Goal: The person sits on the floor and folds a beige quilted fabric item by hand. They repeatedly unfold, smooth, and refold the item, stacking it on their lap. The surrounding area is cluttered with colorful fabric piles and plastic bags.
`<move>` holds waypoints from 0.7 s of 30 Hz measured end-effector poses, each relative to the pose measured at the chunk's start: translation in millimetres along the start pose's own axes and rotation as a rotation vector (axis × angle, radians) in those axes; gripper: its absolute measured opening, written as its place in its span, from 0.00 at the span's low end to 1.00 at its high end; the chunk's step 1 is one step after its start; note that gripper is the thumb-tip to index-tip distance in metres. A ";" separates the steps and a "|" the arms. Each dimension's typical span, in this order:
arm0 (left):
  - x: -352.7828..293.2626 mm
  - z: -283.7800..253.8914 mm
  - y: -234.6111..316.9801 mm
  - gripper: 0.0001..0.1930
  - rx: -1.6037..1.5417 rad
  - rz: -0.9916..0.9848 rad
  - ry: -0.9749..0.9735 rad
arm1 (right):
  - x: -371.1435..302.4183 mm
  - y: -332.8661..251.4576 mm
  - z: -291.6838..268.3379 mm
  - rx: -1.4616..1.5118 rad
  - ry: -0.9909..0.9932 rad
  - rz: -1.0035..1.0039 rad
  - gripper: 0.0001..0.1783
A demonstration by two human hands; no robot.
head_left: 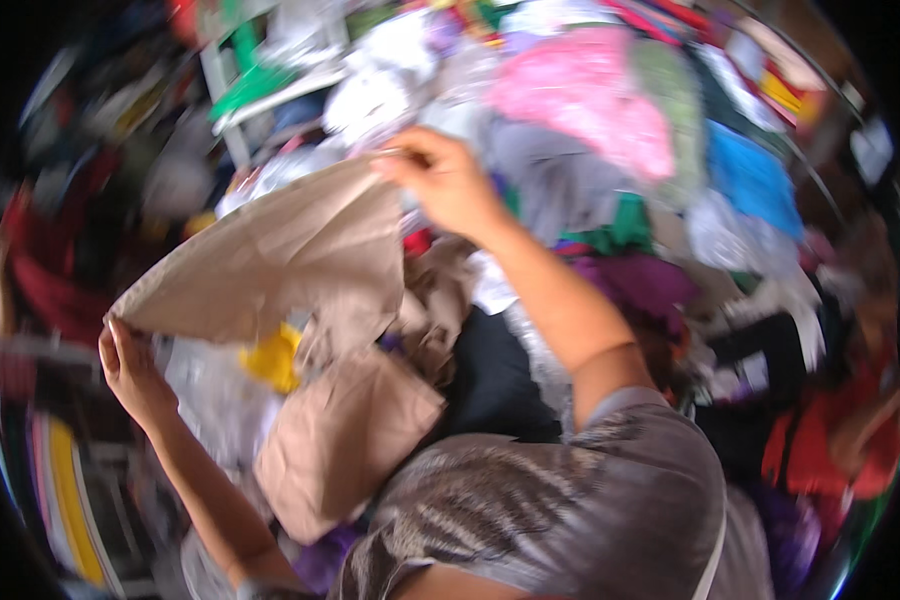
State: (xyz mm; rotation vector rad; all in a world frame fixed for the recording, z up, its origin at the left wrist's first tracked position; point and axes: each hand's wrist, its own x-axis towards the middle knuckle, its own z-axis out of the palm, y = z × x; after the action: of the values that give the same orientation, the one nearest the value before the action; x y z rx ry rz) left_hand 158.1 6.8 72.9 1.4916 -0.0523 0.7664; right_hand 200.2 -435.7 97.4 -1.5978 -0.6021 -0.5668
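A piece of beige cloth is stretched in the air between my two hands. My left hand pinches its lower left corner, low at the left. Higher up, near the middle, my right hand grips the opposite corner between thumb and fingers. The cloth's upper edge runs straight from hand to hand, and its lower part hangs down. Below it, more beige fabric lies folded against my lap; whether it joins the held piece I cannot tell. The picture is somewhat blurred.
Heaps of fabric and plastic bags surround me. Ahead lie a pink bundle, a grey cloth and a blue piece. A white frame with green material stands at the upper left. Red cloth is at the right.
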 end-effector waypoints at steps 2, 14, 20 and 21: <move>-33.8 -52.7 17.0 0.09 -0.264 -0.041 -0.026 | -25.2 -3.2 14.3 0.060 -0.121 0.044 0.06; -222.0 -198.9 50.2 0.20 0.349 -0.881 -0.459 | -175.3 31.2 50.7 0.205 -1.169 0.700 0.13; -193.8 -108.9 14.5 0.26 0.932 -0.278 -0.328 | -156.2 105.5 36.3 0.276 -0.887 0.761 0.11; -197.0 -78.8 2.7 0.27 0.862 -0.180 -0.234 | -149.0 129.0 40.5 0.196 -0.739 0.827 0.08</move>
State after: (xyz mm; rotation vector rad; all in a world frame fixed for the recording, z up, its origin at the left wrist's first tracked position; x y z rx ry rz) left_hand -27.5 -6.0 -29.2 2.3614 0.2654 0.4705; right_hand 177.1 -415.5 -101.4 -1.6705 -0.4406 0.7039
